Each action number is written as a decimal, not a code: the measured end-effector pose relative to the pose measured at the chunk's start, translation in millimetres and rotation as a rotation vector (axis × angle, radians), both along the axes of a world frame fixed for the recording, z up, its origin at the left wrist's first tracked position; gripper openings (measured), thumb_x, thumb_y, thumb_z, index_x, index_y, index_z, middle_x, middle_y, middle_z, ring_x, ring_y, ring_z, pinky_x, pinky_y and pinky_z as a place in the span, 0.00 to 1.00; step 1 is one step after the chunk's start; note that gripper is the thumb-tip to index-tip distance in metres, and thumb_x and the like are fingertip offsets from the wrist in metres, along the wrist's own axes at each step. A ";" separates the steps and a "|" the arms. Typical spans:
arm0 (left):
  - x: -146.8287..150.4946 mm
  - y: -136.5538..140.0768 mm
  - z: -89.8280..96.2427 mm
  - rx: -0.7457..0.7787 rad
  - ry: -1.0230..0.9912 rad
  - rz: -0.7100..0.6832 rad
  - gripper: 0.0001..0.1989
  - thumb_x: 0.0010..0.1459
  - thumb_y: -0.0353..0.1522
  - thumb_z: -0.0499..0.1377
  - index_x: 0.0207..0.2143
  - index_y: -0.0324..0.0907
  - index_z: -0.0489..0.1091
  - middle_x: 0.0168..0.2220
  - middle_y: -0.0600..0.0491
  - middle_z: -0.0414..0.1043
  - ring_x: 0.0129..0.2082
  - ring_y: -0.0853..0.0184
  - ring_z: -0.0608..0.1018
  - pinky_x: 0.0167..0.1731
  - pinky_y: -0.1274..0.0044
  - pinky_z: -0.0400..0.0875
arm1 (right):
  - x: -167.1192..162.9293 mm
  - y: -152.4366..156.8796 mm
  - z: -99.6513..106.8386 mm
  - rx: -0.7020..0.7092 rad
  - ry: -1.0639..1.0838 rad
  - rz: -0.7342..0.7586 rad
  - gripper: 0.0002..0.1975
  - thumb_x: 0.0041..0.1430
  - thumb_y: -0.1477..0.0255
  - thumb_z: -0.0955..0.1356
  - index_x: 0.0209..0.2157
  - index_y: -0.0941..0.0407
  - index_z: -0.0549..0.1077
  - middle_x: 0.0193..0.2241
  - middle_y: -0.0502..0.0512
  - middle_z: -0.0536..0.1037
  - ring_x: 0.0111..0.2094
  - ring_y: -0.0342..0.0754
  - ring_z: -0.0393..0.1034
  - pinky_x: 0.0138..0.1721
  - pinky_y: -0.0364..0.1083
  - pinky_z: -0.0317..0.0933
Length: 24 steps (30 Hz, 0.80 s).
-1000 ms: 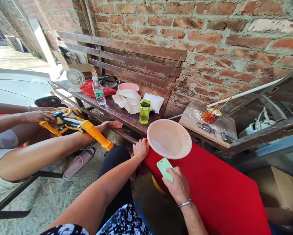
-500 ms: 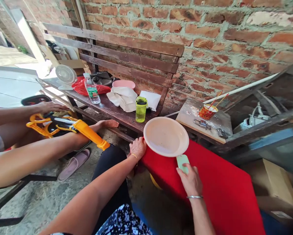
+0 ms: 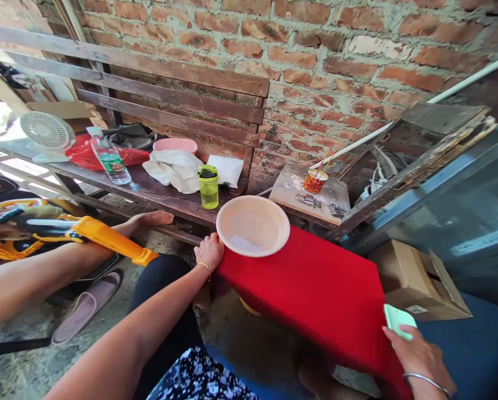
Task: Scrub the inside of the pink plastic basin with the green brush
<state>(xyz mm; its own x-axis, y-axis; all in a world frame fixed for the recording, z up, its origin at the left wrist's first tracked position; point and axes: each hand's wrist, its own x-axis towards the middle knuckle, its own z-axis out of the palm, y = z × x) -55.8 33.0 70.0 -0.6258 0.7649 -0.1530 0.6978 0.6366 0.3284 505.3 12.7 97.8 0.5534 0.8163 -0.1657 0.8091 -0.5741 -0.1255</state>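
Right hand (image 3: pixel 423 351) grasps mint-green object (image 3: pixel 398 319), well right of basin (image 3: pixel 259 219), camera side. Left hand (image 3: pixel 209 251) just left of basin, grip: can't tell. Advisable: firm hold, steady wrist, clear of basin.

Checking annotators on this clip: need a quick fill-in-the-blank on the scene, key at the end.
1. The right hand holds a pale ____ object.
2. The basin stands on a ____ cloth.
3. Of the person's two hands, the ____ one is nearer the basin.
4. The clear bottle with the green label is on a slatted wooden ____.

Missing words: green; red; left; bench.
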 end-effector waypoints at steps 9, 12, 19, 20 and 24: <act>-3.4 2.2 -0.6 -0.033 0.004 0.003 0.17 0.68 0.36 0.42 0.49 0.44 0.67 0.52 0.41 0.72 0.54 0.50 0.74 0.50 0.58 0.65 | -173.2 23.4 2.8 0.176 0.155 0.418 0.24 0.59 0.52 0.63 0.51 0.50 0.73 0.41 0.57 0.71 0.38 0.53 0.71 0.40 0.49 0.65; -3.9 0.8 0.2 -0.048 0.006 -0.008 0.17 0.68 0.36 0.42 0.49 0.43 0.67 0.53 0.41 0.72 0.54 0.49 0.74 0.49 0.57 0.65 | -255.1 32.7 -4.9 0.198 0.142 0.632 0.17 0.59 0.60 0.67 0.48 0.49 0.75 0.41 0.56 0.70 0.38 0.50 0.69 0.39 0.46 0.62; -6.6 1.7 -1.5 -0.066 0.008 -0.035 0.17 0.68 0.36 0.42 0.49 0.41 0.66 0.53 0.38 0.71 0.54 0.46 0.74 0.49 0.57 0.66 | -230.8 44.8 -14.3 0.156 0.097 0.587 0.15 0.58 0.60 0.70 0.47 0.46 0.76 0.42 0.53 0.70 0.39 0.48 0.69 0.42 0.45 0.61; -6.8 1.8 -2.3 -0.064 0.008 -0.037 0.17 0.68 0.36 0.42 0.49 0.41 0.66 0.53 0.38 0.71 0.54 0.46 0.74 0.49 0.57 0.65 | -206.6 44.8 -11.6 0.139 0.075 0.531 0.16 0.59 0.60 0.69 0.48 0.47 0.76 0.42 0.54 0.70 0.38 0.49 0.70 0.41 0.45 0.61; -7.3 2.0 -4.8 -0.049 0.007 -0.025 0.19 0.68 0.36 0.41 0.49 0.41 0.67 0.53 0.37 0.71 0.54 0.46 0.74 0.49 0.56 0.65 | -97.7 38.1 5.4 0.058 -0.004 0.296 0.21 0.60 0.57 0.65 0.51 0.51 0.75 0.37 0.55 0.71 0.36 0.51 0.72 0.40 0.48 0.65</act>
<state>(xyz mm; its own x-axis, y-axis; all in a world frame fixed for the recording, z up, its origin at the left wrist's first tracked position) -63.1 35.0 65.2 -0.6081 0.7717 -0.1865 0.7156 0.6345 0.2920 407.6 50.7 103.1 0.2902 0.9503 -0.1123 0.9410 -0.3048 -0.1473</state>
